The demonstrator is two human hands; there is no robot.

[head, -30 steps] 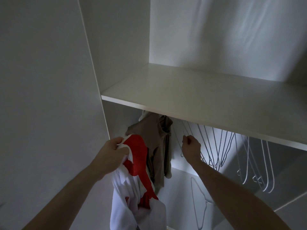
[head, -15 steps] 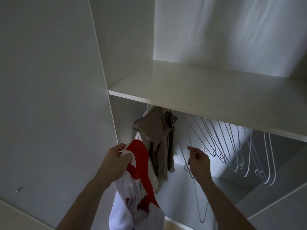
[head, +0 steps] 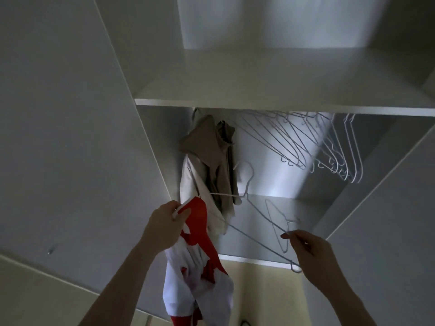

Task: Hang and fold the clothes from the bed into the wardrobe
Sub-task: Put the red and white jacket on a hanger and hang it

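My left hand (head: 166, 228) grips a red and white garment (head: 200, 262) by its top edge, and the cloth hangs down in front of the open wardrobe. Lower right, my right hand (head: 310, 250) pinches a thin white wire hanger (head: 256, 236), held off the rail and slanting up left toward the garment. Inside the wardrobe at the left, beige and cream clothes (head: 209, 165) hang under the shelf. Several bare wire hangers (head: 313, 147) hang further right on the rail, which is hidden by the shelf.
A white shelf (head: 270, 107) crosses the wardrobe above the hangers. The open left door panel (head: 70, 137) stands close to my left arm. A right side panel (head: 388, 208) slants by my right hand. Pale yellow floor (head: 266, 292) shows below.
My right hand has pulled a wire hanger off the rail and brought it down and to the right. My left hand keeps its grip on the garment. The view has tilted down.
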